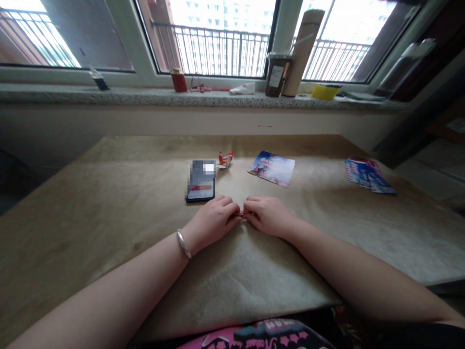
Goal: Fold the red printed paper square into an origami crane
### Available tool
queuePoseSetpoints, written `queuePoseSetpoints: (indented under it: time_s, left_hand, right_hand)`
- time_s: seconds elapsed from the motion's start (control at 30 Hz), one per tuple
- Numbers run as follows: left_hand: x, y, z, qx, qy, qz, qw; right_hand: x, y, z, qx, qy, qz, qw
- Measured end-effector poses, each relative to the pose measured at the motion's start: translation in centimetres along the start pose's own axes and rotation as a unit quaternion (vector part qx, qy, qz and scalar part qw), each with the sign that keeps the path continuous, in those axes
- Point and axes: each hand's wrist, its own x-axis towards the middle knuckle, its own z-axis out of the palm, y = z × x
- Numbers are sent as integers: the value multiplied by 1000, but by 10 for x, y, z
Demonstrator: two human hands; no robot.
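My left hand (216, 217) and my right hand (268, 215) meet near the middle of the table, fingertips pinched around a small reddish object (241, 214). Most of it is hidden by the fingers, so its kind cannot be made out. Just beyond my left hand lies a smartphone (200, 182) with its screen up, partly blurred. Touching or close to the phone's far right corner is a crumpled red and white wrapper (225, 159). Farther off, past my right hand, a blue and pink printed card or leaflet (273, 168) lies flat.
Several blue printed cards (369, 174) lie in a pile at the right of the cloth-covered table (119, 203). On the stone window sill (138, 97) behind stand a red container (178, 80), a dark lidded cup (276, 75), a tall cardboard tube (303, 53) and a yellow item (326, 92).
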Motion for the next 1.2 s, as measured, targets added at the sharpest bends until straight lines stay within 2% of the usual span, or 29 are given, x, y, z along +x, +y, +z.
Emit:
queuePoseSetpoints:
  time_s: [0.27,0.53,0.7,0.93,1.2]
  left_hand:
    - [1,0,-1,-8,0,-2,1000]
    - [0,-1,-1,12,-1,0,1000]
    - [-1,2,-3,31,-8,2,999]
    - [-4,1,-4,-10,17,-3,1000]
    - [-5,0,-5,-31,3,35,999]
  right_hand:
    - [0,-1,-1,58,3,36,998]
    - [-1,-2,-3,26,4,20,999]
    - [0,-3,-2,23,2,37,999]
    - [2,-1,1,33,21,45,998]
    - [2,4,2,85,34,29,995]
